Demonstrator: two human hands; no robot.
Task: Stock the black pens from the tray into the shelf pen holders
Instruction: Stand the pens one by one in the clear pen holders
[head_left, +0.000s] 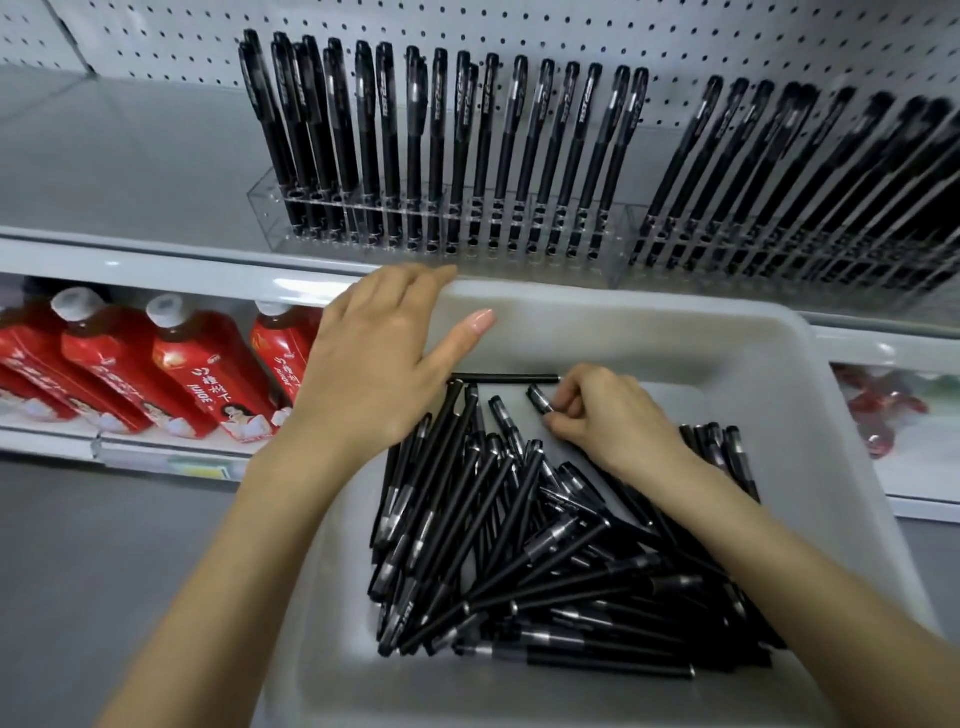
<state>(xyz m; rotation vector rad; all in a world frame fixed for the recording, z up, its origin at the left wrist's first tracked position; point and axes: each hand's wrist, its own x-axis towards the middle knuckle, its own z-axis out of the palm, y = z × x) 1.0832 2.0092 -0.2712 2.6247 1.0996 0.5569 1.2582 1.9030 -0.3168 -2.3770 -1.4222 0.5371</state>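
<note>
Two bare hands are seen over a grey tray (727, 332). The left hand (374, 353) is laid on the tray's far left rim, fingers nearly straight, thumb spread. The right hand (613, 415) is curled, with one black pen (540, 399) pinched by its end in the fingertips. Beneath that hand lies a pile of black pens (519, 545). Beyond both hands, clear pen holders (441, 228) are filled with upright pens. Red bottles (197, 374) are shelved left of the left hand.
</note>
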